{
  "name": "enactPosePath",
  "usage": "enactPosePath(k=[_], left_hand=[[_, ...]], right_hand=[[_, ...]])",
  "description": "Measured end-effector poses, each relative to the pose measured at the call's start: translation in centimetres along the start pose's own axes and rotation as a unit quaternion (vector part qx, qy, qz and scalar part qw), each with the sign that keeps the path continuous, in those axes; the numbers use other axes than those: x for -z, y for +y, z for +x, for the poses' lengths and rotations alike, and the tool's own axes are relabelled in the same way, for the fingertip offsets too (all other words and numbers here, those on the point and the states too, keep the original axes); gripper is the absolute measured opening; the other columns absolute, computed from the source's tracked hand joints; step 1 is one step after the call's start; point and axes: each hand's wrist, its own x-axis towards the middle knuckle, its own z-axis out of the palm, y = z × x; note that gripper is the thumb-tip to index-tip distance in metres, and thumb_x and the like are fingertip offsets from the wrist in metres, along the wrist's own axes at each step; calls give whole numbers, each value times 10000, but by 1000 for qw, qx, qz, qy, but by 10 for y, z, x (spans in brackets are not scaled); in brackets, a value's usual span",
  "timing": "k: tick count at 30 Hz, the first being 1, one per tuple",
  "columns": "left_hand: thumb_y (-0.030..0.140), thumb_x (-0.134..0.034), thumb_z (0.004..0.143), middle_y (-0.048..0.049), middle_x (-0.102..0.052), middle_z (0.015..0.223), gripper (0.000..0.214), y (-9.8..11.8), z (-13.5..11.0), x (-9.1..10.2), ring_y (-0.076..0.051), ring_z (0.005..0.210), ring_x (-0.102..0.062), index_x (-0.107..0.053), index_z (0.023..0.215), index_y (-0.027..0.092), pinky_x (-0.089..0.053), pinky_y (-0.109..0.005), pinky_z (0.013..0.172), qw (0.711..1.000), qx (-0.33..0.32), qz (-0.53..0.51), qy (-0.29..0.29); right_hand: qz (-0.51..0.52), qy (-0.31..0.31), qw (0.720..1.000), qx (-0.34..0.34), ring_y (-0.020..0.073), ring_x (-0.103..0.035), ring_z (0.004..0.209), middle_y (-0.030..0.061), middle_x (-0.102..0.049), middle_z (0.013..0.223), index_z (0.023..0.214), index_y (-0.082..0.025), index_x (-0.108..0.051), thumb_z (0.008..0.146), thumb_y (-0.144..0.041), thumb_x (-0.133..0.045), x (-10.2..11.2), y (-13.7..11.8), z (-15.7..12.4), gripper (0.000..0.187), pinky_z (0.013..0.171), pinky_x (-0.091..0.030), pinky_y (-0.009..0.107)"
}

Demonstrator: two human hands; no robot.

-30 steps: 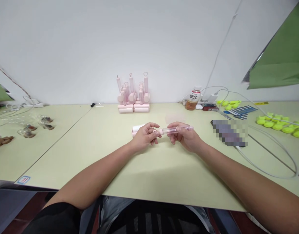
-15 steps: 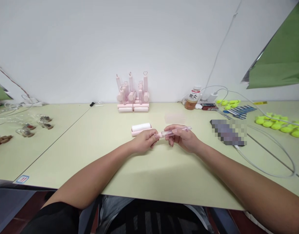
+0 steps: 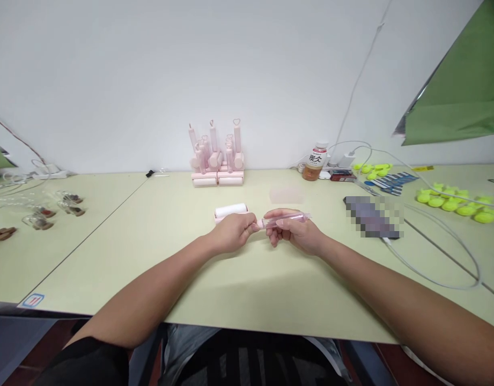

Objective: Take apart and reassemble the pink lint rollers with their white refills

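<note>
Centre frame, the left hand (image 3: 233, 233) pinches a pink handle (image 3: 275, 220), concealing its left end; the right hand (image 3: 300, 234) curls round its shaft. A roller (image 3: 230, 210) behind is partly hidden.

I watch through one head-worn camera, facing forward and down across the table (image 3: 214, 289) to the wall (image 3: 150, 80), the left hand (image 3: 233, 234) and right hand (image 3: 300, 235) near mid-view.
</note>
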Motion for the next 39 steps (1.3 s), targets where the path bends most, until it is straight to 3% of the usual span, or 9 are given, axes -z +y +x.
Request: enactPosePath(k=[5, 9, 12, 15, 21, 26, 31, 35, 39], left_hand=[[476, -353, 984, -50, -657, 822, 410, 8, 4, -3, -195, 765, -591, -623, 854, 196, -389, -300, 654, 1000, 2, 25, -17], [515, -482, 930, -88, -651, 1050, 362, -7, 9, 4, -261, 1012, -569, -659, 1007, 209, -398, -384, 874, 988, 11, 131, 77], [479, -535, 902, -121, -571, 1279, 425, -29, 10, 11, -309, 1196, -491, -583, 1232, 215, -343, -457, 1001, 973, 91, 178, 115], [504, -525, 889, -136, -526, 1367, 561, -46, 12, 14, -316, 1239, -483, -483, 1363, 206, -347, -462, 1021, 972, 144, 168, 79], [628, -546, 802, -135, -665, 1181, 670, -47, 14, 16, -334, 1093, -593, -548, 1305, 185, -440, -397, 868, 967, 210, 145, 30], [630, -696, 637, -94, -719, 987, 554, -41, 8, 22, -267, 801, -672, -663, 977, 194, -439, -300, 593, 953, 294, 5, -75], [505, -748, 631, -70, -702, 925, 485, -42, 8, 20, -227, 733, -653, -606, 973, 191, -433, -279, 551, 940, 294, -174, 8], [499, -725, 695, -46, -662, 825, 428, -40, 12, 17, -157, 638, -610, -581, 925, 168, -461, -283, 593, 856, 201, -476, -7], [488, -777, 661, -35, -637, 795, 466, -33, 12, 13, -144, 617, -605, -552, 900, 157, -462, -279, 597, 813, 171, -555, -24]], right_hand=[[-77, 45, 996, 28, 147, -608, 563, 23, -655, 686, 841, -167, -661, 739, -445, -722, -5, 6, 6, 303, 548, -508, 297], [-108, 78, 990, 44, 119, -551, 545, -15, -573, 600, 699, -185, -557, 758, -434, -716, -5, 9, 9, 301, 562, -490, 275], [-142, 70, 987, 15, 96, -428, 427, -66, -481, 537, 810, -213, -515, 807, -493, -665, 0, 11, 7, 318, 401, -362, 226], [-208, 38, 977, 33, 108, -423, 434, -78, -438, 559, 967, -226, -501, 864, -572, -579, 3, 13, 3, 370, 379, -319, 218], [-308, -15, 946, 97, 118, -440, 485, -54, -459, 627, 1065, -222, -516, 939, -619, -417, 2, 14, 0, 428, 493, -392, 266], [-411, 15, 899, 153, 147, -462, 605, -31, -486, 675, 1049, -217, -533, 969, -551, -402, 4, 12, 1, 368, 614, -394, 290], [-462, 4, 873, 159, 138, -415, 605, -35, -460, 680, 964, -224, -554, 954, -523, -458, 3, 9, 0, 314, 581, -331, 263], [-462, -23, 877, 130, 144, -453, 616, -33, -507, 692, 1092, -221, -549, 977, -499, -414, 1, 8, -1, 331, 596, -349, 265], [-466, -52, 876, 111, 141, -465, 615, -26, -547, 703, 1090, -216, -550, 986, -474, -407, -2, 6, -3, 313, 602, -350, 266]])
